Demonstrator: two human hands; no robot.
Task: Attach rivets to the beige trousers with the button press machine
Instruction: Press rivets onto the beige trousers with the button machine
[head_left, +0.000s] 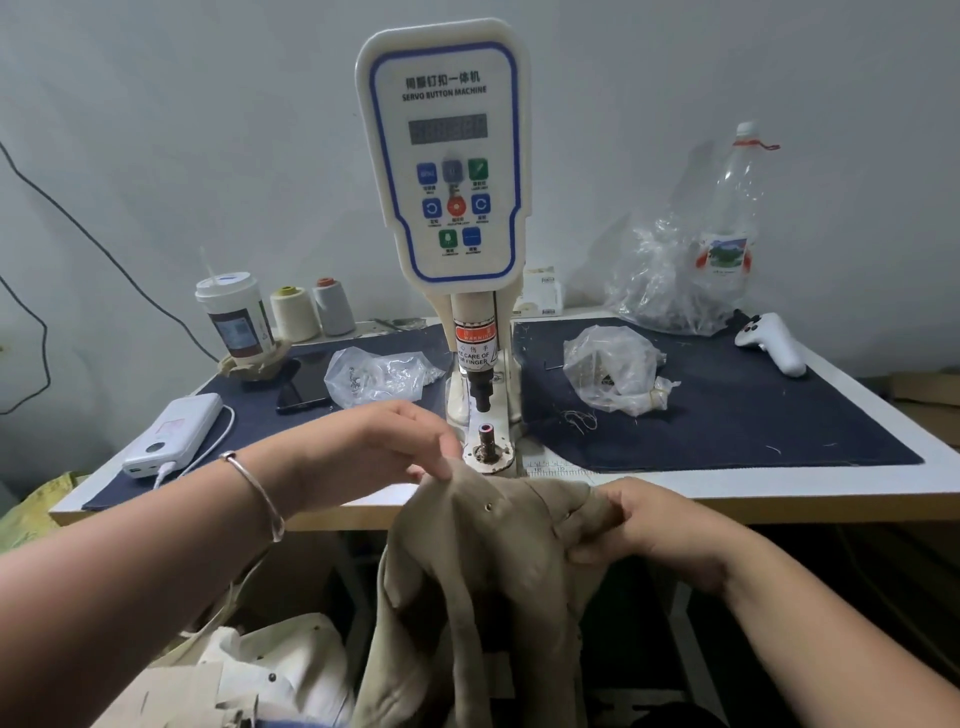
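1. The trousers (483, 561) are held up at the table edge, just in front of the press (445, 208). Most of the cloth hangs down below the fingers.
2. The top edge of the cloth is pinched by the left hand (384, 447). Its fingertips are bent down onto the fold, and the thumb cannot be seen well.
3. A bunch of cloth is gripped by the right hand (644, 525), with the fingers curled round it.
4. One small dark rivet (488, 506) is seen in the cloth between the two hands, a little below the left fingertips.
5. The lower die (487, 441) stands just past the left fingertips. Nothing is laid on it. The punch (480, 395) is up above it, with a gap between.
6. The step in hand seems to be this: the cloth is being moved so a new spot can be found.
7. Next, the cloth would need to be pulled flat and slid onto the die, right under the punch.
8. The fingers should be kept to the sides of the die, away from the punch.
9. A bag (382, 376) of small metal parts lies beyond the left hand.
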